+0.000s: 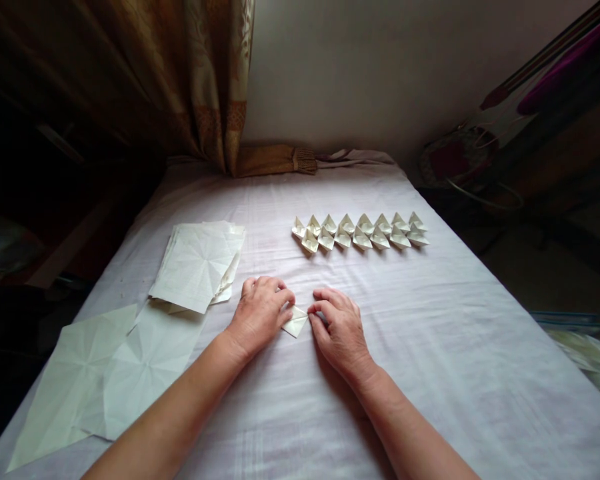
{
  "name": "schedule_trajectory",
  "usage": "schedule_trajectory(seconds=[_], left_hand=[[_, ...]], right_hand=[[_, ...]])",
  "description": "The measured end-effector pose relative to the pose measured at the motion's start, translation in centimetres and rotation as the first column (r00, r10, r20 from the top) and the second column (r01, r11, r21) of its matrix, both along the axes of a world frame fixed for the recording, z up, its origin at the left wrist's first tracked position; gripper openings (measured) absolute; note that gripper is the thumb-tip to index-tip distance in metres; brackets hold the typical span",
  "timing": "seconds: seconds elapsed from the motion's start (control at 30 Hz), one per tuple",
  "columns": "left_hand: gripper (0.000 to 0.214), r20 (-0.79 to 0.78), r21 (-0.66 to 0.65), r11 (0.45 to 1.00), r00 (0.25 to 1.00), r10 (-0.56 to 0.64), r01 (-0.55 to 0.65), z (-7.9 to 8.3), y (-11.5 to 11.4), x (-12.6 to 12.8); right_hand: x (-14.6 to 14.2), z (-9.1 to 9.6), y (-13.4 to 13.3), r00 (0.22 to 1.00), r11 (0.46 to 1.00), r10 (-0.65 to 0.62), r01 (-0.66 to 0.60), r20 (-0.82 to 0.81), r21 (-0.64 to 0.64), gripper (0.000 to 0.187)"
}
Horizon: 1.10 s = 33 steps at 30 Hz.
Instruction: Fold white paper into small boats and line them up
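Note:
A small folded paper piece (295, 324), cream white with a crease near its top, lies on the cloth between my two hands. My left hand (263, 308) is closed on its left corner, thumb and fingers pinching the edge. At the opposite corner, the thumb and forefinger of my right hand (337, 325) pinch the paper's tip. Part of the piece is hidden under my left fingers. Beyond my hands, several folded paper boats (363, 233) stand in two close rows.
A stack of creased paper sheets (195, 263) lies at the left, with loose creased sheets (147, 367) nearer me. A pale cloth (430, 373) covers the surface. At the back left hangs a gold curtain (220, 80), against the wall (340, 73).

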<state>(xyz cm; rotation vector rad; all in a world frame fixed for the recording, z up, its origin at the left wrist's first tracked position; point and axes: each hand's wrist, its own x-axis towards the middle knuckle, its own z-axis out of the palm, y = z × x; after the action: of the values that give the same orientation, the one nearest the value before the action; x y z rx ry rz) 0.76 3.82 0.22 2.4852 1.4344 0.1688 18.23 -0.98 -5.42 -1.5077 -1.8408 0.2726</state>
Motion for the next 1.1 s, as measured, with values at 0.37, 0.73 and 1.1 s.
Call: schedule_trajectory(seconds=[0.37, 0.73, 1.1], left_hand=[[0.005, -0.187, -0.213, 0.972, 0.971, -0.145, 0.104, 2.5, 2.1, 1.1], [0.019, 0.674, -0.568, 0.822, 0.549, 0.494, -0.042, -1.5, -1.0, -1.0], [0.022, 0.493, 0.21, 0.96, 0.868, 0.062, -0.187, -2.5, -4.0, -1.3]], right_hand=[[0.3, -0.1, 0.1, 0.999, 1.0, 0.018, -0.017, -0.038, 0.019, 0.011], [-0.2, 0.5, 0.0, 0.975, 0.997, 0.073, -0.075, -0.211, -0.003, 0.039], [-0.3, 2.3, 0.5, 0.958, 0.952, 0.126, -0.19, 0.259, 0.24, 0.016]])
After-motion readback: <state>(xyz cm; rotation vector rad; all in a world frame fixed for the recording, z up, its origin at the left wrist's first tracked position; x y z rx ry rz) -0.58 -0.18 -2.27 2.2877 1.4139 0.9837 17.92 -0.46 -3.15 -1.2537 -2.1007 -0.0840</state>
